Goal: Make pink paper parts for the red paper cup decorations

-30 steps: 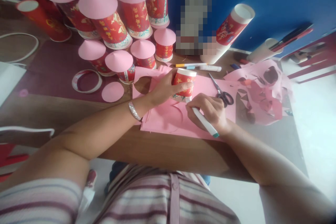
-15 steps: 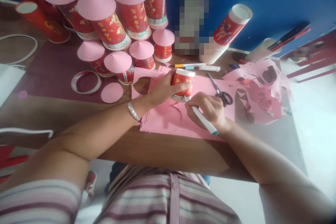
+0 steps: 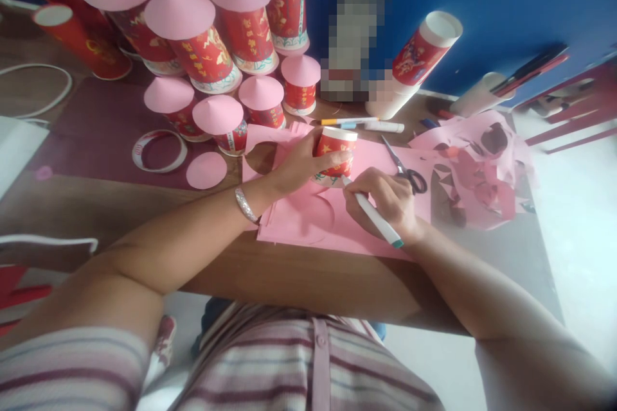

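Wrapped round a small red paper cup with gold stars is my left hand, its thumb across the front. Green pen strokes mark the cup's white lower band. A white marker with a green end is gripped in my right hand, and its tip is at the cup's lower right edge. Whether the tip touches the cup I cannot tell for sure. Both hands are over pink paper sheets on the table. Scissors lie open on the paper just beyond my right hand.
Several red cups with pink cone tops stand at the back left. Nearby are a tape roll and a pink disc. Behind the cup lie pens; a stack of cups rises behind them. Pink scraps lie right.
The marker and my right hand have shifted very slightly right, away from the cup's edge. My left hand keeps its hold on the cup.
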Demonstrator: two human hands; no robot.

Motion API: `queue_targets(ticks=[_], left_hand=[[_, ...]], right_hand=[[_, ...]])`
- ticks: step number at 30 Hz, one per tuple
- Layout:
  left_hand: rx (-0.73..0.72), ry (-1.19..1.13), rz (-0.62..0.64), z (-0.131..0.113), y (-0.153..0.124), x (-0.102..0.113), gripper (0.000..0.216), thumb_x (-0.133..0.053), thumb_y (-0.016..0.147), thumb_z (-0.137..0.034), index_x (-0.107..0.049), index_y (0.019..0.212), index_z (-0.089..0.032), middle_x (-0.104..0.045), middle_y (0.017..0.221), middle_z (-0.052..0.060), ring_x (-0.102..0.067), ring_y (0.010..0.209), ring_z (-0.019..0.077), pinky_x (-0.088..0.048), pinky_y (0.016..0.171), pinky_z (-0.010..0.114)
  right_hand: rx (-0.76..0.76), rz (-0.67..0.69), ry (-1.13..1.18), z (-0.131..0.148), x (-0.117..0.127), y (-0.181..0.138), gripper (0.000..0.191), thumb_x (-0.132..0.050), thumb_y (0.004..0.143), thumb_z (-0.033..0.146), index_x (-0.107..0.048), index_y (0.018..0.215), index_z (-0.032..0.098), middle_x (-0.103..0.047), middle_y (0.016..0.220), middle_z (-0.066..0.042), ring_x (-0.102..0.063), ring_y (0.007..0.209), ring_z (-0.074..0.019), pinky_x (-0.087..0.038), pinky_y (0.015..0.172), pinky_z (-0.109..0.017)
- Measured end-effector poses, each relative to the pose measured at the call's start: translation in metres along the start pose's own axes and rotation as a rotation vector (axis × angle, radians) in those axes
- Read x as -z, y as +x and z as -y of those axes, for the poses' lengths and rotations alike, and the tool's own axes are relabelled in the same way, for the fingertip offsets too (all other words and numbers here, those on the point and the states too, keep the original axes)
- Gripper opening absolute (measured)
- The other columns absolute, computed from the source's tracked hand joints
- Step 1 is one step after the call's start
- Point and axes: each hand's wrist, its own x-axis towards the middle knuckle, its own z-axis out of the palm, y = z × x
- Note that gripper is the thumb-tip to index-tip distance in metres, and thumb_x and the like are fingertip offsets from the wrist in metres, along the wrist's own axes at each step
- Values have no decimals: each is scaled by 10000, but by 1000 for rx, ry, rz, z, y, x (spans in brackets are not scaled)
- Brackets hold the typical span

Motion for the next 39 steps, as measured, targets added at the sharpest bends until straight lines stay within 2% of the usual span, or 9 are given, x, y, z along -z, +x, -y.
queue_targets(ticks=[11,22,33,39], left_hand=[[-8,14,-5,0,1,0,618,-970,837,-581,-680,1236,-210,-829,1159,87,-797,1039,223,-637,862,333],[7,6,-30,-5,-2,-3,595,-980,824,-558,-672,1196,-211,-831,1156,79,-774,980,195,-602,794,286],[-1,-24,-23,-1,2,-2,608,-1013,811,-554,-691,1185,-198,-827,1105,60,-781,949,179,-601,790,275],[-12,-10,-22,-1,1,-2,595,-997,830,-550,-695,1202,-196,-834,1141,75,-785,982,188,-611,802,280]], right_hand=[[10,3,-10,0,0,0,271,-642,1005,12,-567,978,272,-612,723,77,-545,552,-106,-417,518,-249],[22,47,-14,4,4,2,277,-623,1013,4,-555,988,271,-634,742,70,-563,568,-103,-409,509,-255],[16,43,29,5,1,2,264,-630,1030,15,-558,1002,267,-622,746,75,-570,575,-102,-421,518,-250],[16,47,36,5,1,2,268,-631,1023,6,-572,1006,266,-631,751,72,-571,584,-101,-426,524,-245]])
